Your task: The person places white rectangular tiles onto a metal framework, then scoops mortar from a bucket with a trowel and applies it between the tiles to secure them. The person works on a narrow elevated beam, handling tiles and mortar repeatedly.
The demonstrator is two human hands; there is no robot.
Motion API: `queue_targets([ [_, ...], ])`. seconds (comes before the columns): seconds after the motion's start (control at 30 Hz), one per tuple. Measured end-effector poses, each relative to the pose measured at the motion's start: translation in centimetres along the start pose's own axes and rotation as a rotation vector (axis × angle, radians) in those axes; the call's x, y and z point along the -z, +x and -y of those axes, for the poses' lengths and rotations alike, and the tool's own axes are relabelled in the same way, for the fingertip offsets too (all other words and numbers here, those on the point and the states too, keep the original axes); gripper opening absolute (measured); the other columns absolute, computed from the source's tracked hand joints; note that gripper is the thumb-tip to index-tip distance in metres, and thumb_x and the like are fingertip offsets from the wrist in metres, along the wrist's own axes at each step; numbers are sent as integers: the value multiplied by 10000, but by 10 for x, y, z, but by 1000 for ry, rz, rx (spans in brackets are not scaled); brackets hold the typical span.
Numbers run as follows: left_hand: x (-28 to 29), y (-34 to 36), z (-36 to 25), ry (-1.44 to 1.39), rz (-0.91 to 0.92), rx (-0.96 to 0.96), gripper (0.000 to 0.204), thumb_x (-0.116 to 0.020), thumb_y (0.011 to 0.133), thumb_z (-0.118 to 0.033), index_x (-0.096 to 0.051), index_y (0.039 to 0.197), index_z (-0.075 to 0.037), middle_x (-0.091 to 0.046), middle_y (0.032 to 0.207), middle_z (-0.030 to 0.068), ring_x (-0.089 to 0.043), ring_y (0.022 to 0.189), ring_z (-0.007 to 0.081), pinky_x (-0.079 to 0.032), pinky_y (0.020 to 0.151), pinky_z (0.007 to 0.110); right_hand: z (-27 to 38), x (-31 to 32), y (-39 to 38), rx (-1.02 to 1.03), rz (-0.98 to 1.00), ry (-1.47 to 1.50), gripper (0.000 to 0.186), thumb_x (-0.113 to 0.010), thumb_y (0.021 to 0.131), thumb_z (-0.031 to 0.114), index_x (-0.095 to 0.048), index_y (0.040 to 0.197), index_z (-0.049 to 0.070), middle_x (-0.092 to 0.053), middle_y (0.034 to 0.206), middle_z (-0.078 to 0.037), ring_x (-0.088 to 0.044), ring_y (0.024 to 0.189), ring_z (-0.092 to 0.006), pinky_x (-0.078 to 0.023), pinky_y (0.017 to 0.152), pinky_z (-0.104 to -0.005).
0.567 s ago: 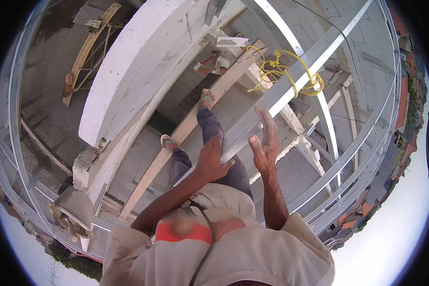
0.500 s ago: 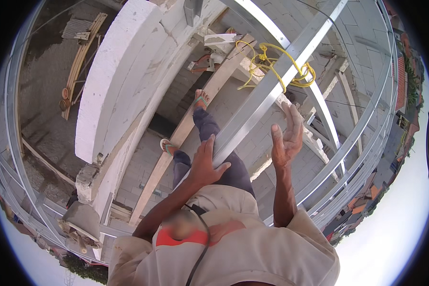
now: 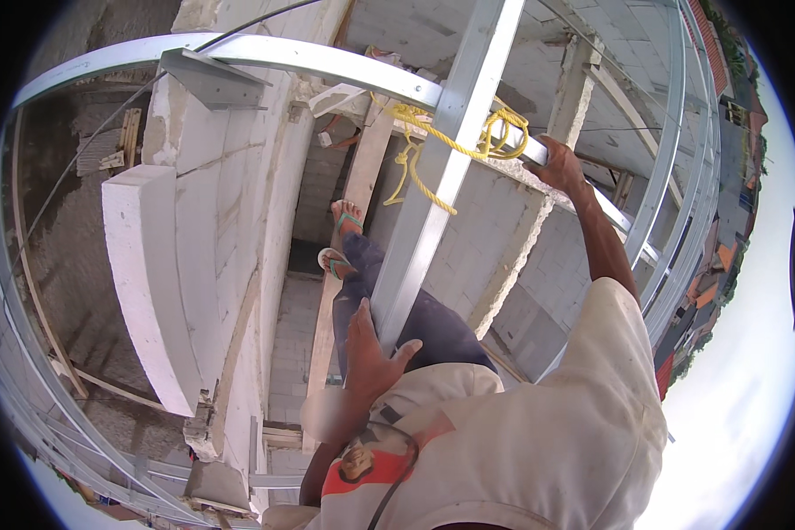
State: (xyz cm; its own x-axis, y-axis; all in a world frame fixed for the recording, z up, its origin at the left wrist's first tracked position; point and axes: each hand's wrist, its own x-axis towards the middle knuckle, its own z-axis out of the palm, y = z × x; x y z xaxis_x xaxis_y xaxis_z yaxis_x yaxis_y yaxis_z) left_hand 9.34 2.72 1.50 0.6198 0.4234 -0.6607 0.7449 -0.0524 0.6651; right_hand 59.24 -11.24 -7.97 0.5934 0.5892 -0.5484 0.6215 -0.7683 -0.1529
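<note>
My left hand (image 3: 371, 358) lies against the lower part of a long silver metal beam (image 3: 415, 256), its fingers stretched along the metal and its thumb spread. My right hand (image 3: 561, 168) grips a crossing metal beam (image 3: 300, 55) to the right of the long one. Yellow rope (image 3: 442, 190) is looped around the junction of the two beams, just left of my right hand. My feet in sandals (image 3: 344, 216) stand on a narrow wooden plank (image 3: 365, 163) below.
A white block wall with a curved piece (image 3: 146, 283) stands at the left. Metal framing (image 3: 667, 159) curves along the right, with roofs and sky beyond. A dark cable (image 3: 124, 115) runs across the upper left, and block walls (image 3: 450, 247) lie below the beams.
My right hand has moved up and right, from free in the air onto the crossing beam. My left hand has shifted down the long beam. The view has turned, with the scene now tilted differently.
</note>
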Motion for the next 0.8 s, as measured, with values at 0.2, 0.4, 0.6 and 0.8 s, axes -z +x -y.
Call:
queue_targets([
  [0.2,-17,52,-31,-38,-150,14,826,-818,782,-152,-417,1464,87,-566,1346,313,-583,1243,490,-486,1040,525,-54,-21,21,196,-85,-29,527,-817,760,315,-672,1230,124,-754,1072,-141,-720,993,-382,-575,881,-474],
  [0.4,-18,56,-24,46,-208,-39,745,-694,738,4,-468,1445,72,-613,1298,310,-614,1218,489,-495,1038,521,-41,-15,22,225,-57,-13,493,-782,755,295,-677,1209,132,-742,1067,-139,-720,994,-368,-582,899,-473],
  [0.6,-17,57,-27,52,-221,-24,714,-651,736,39,-500,1434,69,-642,1269,283,-656,1190,429,-513,1019,468,-33,-5,18,233,-61,36,468,-779,741,272,-694,1172,110,-745,1023,-135,-728,967,-349,-589,865,-455],
  [0.8,-21,59,-25,4,-196,46,747,-663,700,4,-487,1422,77,-600,1302,322,-594,1222,513,-474,1066,530,-37,-3,16,244,-81,2,482,-782,739,290,-701,1172,94,-746,1038,-147,-723,991,-356,-585,884,-459],
])
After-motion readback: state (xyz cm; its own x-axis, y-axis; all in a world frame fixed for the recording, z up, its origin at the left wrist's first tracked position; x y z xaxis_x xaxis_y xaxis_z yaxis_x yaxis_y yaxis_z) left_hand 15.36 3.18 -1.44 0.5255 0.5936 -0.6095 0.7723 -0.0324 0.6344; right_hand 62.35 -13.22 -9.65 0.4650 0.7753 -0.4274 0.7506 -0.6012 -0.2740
